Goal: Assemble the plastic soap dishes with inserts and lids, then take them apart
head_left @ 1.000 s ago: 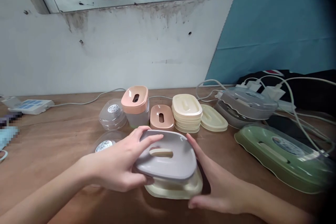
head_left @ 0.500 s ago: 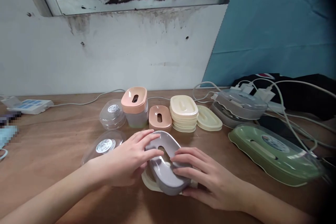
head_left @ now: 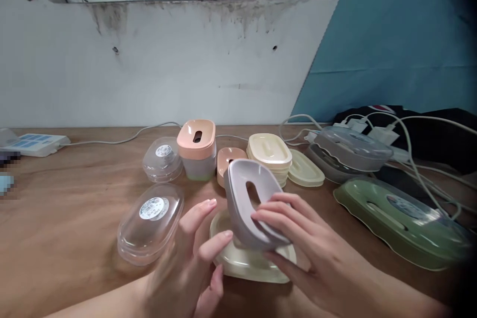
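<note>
My right hand (head_left: 298,233) grips a grey plastic soap-dish-like tray (head_left: 242,194) with a long oval slot; it is tilted up above the table. My left hand (head_left: 201,253) is just left of it, fingers apart, holding nothing. Under the grey tray lies a cream oval plastic piece (head_left: 257,271), partly hidden by the tray and my right hand. To the left of my left hand sits a clear oval cover (head_left: 149,238) with a round white label.
At the back stand another clear cover (head_left: 160,164), a peach-topped container (head_left: 197,154), a peach tray (head_left: 227,156), stacked cream pieces (head_left: 270,151) and a single cream piece (head_left: 305,174). On the right are a green case (head_left: 395,228), grey cases (head_left: 350,149) and cables; a power strip (head_left: 37,144) lies left.
My right hand has lifted and tilted the grey tray off the cream piece, uncovering more of it. My left hand has let go of the tray and moved down toward me.
</note>
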Demonstrator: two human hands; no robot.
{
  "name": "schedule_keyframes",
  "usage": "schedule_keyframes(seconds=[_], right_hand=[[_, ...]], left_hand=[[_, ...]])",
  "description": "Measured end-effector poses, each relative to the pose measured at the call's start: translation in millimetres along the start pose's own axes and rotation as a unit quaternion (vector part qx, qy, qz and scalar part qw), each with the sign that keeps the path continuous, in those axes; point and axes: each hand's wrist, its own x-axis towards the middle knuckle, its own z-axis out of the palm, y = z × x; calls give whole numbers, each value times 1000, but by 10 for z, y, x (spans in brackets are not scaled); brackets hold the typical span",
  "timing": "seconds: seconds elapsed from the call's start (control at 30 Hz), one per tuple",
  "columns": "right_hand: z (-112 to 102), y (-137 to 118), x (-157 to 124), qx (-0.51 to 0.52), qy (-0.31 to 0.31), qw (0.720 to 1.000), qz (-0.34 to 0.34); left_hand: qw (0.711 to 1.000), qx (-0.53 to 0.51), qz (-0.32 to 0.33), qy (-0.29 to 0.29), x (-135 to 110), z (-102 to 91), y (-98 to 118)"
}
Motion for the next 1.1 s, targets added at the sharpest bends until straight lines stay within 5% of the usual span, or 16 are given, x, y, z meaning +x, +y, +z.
schedule_keyframes(seconds=[0.33, 0.77, 0.97, 1.1], right_hand=[[125, 295, 680, -150, -47, 987, 37], [299, 500, 875, -187, -104, 976, 34], [227, 389, 685, -143, -39, 989, 9], [69, 297, 243, 42, -193, 976, -93]], left_hand=[[998, -1, 55, -28, 21, 83, -33], [995, -31, 70, -65, 35, 93, -41], [990, -6, 4, -143, 62, 87, -35], [979, -38, -23, -197, 96, 68, -25]])
